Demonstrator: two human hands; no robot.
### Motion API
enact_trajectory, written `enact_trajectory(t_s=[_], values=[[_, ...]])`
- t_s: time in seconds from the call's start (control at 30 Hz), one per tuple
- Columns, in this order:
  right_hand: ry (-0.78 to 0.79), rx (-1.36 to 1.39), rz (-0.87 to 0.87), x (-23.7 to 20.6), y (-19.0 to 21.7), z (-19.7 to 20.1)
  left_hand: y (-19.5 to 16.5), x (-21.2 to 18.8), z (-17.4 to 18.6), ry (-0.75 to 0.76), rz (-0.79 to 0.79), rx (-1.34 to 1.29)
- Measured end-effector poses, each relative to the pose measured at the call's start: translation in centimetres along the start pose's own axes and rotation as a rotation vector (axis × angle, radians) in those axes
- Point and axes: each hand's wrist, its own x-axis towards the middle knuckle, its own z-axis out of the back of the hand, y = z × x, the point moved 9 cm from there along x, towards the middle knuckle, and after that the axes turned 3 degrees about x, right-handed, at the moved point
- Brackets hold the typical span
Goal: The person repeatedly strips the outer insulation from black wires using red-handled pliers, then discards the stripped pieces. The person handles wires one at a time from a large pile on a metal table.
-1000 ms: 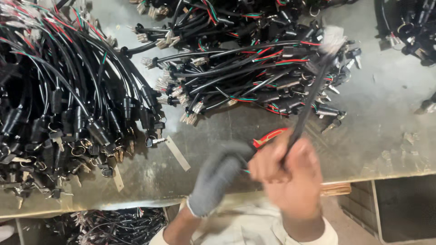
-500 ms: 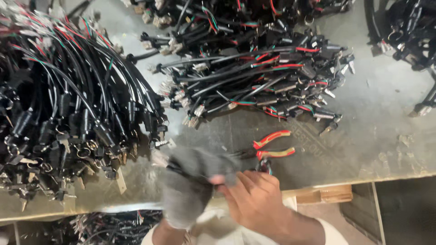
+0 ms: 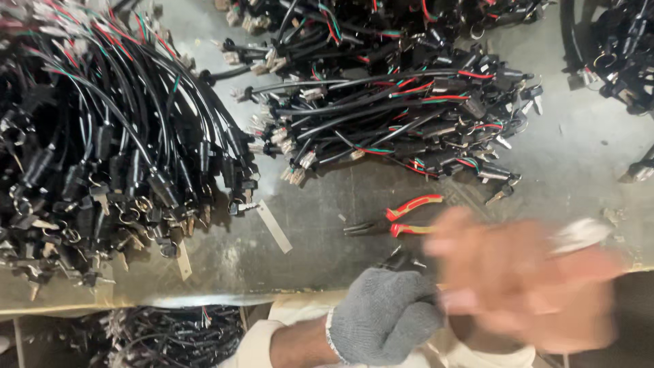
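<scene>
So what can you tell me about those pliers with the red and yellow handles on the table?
The small pliers with red and yellow handles lie flat on the grey metal table, near its front edge. The two curved handles look rubbery and are spread apart, pointing right; the dark metal nose points left. No hand holds them. The blurred bare right hand is just beside the handle ends; whether it touches them cannot be told.

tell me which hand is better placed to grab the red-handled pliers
Probably the right hand: bare, though motion-blurred, it sits right beside the pliers handles. The gloved left hand is lower at the table edge, seemingly closed on something dark.
</scene>
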Motion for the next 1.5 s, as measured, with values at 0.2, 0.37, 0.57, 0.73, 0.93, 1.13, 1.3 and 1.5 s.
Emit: enact_trajectory(t_s=[0.2,0.37,0.57,0.73,0.93,1.13,1.3,1.5], values=[[0.141,-0.131,0.144,-7.0,3.7,7.8,-0.3,1.6,3.3,-0.099,-0.051,0.086],[-0.336,-0.618,0.578,-9.3,6.5,10.4,5.2,-0.4,6.5,-0.203,0.17,0.017],[-0.298,-0.563,-0.306,-4.7,-12.1,11.5,11.6,-4.5,6.5,-0.462,0.547,-1.043],[-0.252,-0.667,-0.456,-8.7,-16.1,12.9,7.7,-3.2,9.5,-0.571,0.266,-0.2],[-0.172,-0.599,-0.256,-6.2,-12.0,11.5,9.2,-4.2,6.9,-0.633,0.313,-0.503],[0.055,-1.211,0.067,-4.8,-9.4,7.4,8.4,-4.9,7.8,-0.713,0.405,-0.351],[-0.032,-1.225,0.023,-5.3,-9.6,7.9,7.3,-3.2,8.7,-0.522,0.494,-0.097],[0.033,-1.191,0.125,-6.0,-9.2,6.6,6.1,-1.8,9.3,-0.345,0.346,0.18]])
